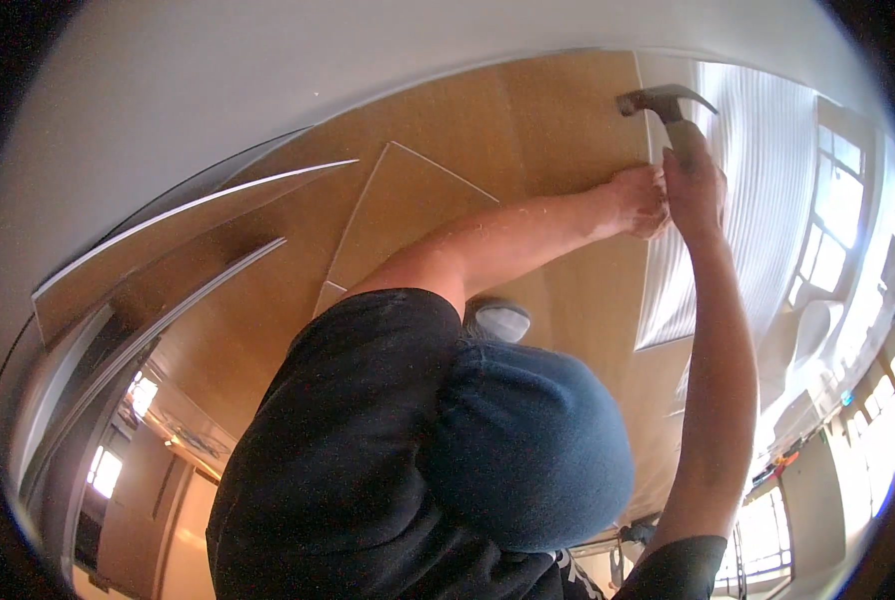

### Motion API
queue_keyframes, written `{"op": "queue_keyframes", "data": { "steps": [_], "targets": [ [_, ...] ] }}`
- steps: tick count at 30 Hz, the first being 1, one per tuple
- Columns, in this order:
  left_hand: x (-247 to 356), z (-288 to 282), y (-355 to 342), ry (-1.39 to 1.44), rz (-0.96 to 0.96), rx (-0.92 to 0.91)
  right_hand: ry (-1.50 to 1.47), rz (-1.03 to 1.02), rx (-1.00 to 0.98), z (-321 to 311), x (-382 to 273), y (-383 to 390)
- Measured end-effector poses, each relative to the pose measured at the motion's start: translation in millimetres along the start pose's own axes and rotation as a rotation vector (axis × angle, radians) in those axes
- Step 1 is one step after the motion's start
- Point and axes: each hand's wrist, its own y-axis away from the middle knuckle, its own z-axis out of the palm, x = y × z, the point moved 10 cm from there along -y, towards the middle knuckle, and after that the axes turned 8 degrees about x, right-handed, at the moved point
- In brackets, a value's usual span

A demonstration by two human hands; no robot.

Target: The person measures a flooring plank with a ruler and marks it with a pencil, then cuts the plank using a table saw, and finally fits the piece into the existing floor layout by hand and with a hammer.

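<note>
My right hand (699, 190) grips the handle of a claw hammer (658, 98). The hammer's dark head is raised toward the far right, over the edge between the wood-look flooring (558, 110) and a white ridged sheet (768, 140). Close beside it, my left hand (644, 202) is closed with its fingers curled, low by that same edge. Whatever those fingers hold or press is hidden. My left arm reaches across the flooring from the lower left, and my bent knee (528, 450) in dark blue cloth fills the lower middle.
A pale wall (298, 70) runs along the far side. Cut wood-look boards (418, 200) with light edges lie on the floor left of my arm. Another board (168, 230) lies near the wall, by a door frame (158, 330). Bright windows (838, 210) show at the right.
</note>
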Motion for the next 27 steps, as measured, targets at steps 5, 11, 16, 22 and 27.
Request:
{"op": "queue_keyframes", "data": {
  "steps": [5,11,16,22,27],
  "targets": [
    [-5.6,-0.3,2.6,-0.019,0.021,-0.008,0.241,-0.127,-0.134,18.6,-86.2,3.0],
    [-8.9,-1.8,2.6,-0.031,0.046,-0.035,0.533,-0.256,-0.165,24.8,-116.8,10.4],
    [-21.9,1.6,3.3,-0.062,0.075,-0.085,0.559,-0.244,-0.159,24.5,-119.2,7.8],
    [-17.1,-2.9,-1.6,-0.129,0.116,-0.169,0.050,-0.071,0.159,-35.1,-58.6,20.0],
    [-31.8,-7.0,2.4,-0.109,0.078,-0.199,-0.114,0.287,0.142,-62.7,14.5,24.7]
  ]
}}
